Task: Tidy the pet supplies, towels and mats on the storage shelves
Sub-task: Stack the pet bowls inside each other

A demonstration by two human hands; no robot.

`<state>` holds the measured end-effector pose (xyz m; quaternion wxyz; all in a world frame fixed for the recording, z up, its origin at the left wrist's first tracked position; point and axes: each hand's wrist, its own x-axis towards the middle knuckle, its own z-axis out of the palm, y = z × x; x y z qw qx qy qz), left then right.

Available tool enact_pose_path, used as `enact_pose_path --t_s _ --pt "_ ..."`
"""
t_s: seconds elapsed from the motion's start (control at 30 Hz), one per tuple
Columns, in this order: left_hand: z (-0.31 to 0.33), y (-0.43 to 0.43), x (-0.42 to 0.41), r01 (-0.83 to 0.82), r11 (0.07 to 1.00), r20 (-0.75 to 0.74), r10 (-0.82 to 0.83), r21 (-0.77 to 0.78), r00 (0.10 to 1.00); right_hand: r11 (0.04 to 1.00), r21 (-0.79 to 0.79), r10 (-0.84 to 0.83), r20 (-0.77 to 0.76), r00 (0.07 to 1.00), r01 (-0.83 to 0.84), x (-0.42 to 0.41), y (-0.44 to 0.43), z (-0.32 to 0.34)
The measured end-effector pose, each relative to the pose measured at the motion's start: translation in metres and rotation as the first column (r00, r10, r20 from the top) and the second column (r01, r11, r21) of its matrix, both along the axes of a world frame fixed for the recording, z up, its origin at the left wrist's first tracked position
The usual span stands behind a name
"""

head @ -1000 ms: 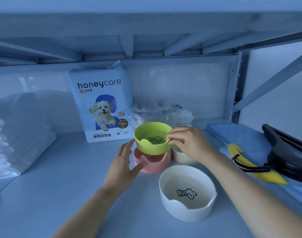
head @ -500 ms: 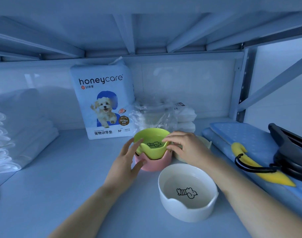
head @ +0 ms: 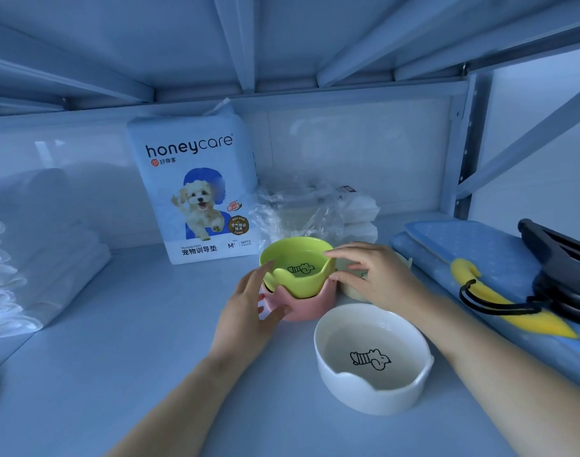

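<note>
We see the green bowl (head: 297, 270) sitting nested inside the pink bowl (head: 310, 306), a little right of the middle of the shelf (head: 133, 341). The left hand (head: 245, 311) lies flat against the left side of the pair, fingers nearly straight and thumb touching the pink wall, gripping nothing. The right hand (head: 377, 278) reaches in from the right with lightly bent fingers. Its forefinger is at the green rim and its thumb just beside the outer wall, but we cannot tell whether it pinches the rim or only touches it.

Partly hidden behind that hand stands a cream bowl (head: 351, 290). Nearer to us, just right of the pink bowl, is a white bowl (head: 371, 387) with a small drawing on its floor.

Farther back a honeycare pad pack (head: 196, 192) stands upright against the glossy white back panel (head: 348, 150), with a plastic-wrapped bundle (head: 302, 209) to its right. Folded white towels (head: 41, 252) are stacked at the far left. On the right a blue dotted mat (head: 480, 252) carries a yellow tool (head: 513, 308) and a black tool (head: 565, 268).

The surface is smooth, pale metal. Overhead runs the ribbed underside of the upper shelf (head: 282, 34), borne at the right by a perforated upright post (head: 463, 150).
</note>
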<state>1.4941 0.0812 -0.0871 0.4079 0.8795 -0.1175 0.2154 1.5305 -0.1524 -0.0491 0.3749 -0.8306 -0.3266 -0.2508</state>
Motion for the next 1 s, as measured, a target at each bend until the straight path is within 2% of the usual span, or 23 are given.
enact_pose_path --t_s 0.2,0.53,0.73,0.8,0.9,1.0 --pt "0.000 -0.002 0.007 0.005 1.000 -0.024 -0.006 -0.028 1.000 1.000 -0.001 -0.020 -0.005 1.000 0.020 -0.001 -0.001 0.001" --pt "-0.003 -0.003 0.006 -0.049 0.988 0.085 0.037 0.145 0.996 0.998 0.048 -0.027 -0.067 0.997 0.030 -0.001 0.000 0.001" --pt "0.004 -0.002 0.000 -0.114 0.960 0.117 0.086 0.256 0.989 0.997 -0.045 -0.059 -0.056 0.997 0.056 -0.009 -0.001 0.008" --pt "0.010 -0.002 -0.006 -0.131 0.951 0.136 0.096 0.279 0.986 0.997 -0.026 -0.073 -0.055 0.996 0.072 -0.020 -0.003 0.019" --pt "0.021 0.000 -0.014 -0.064 0.958 0.233 -0.003 0.279 0.973 0.996 -0.011 -0.095 -0.108 0.990 0.094 -0.046 -0.014 0.038" --pt "0.031 -0.007 -0.024 0.099 0.929 0.272 -0.205 0.356 0.940 0.991 -0.095 -0.108 -0.200 0.974 0.091 -0.077 -0.027 0.043"
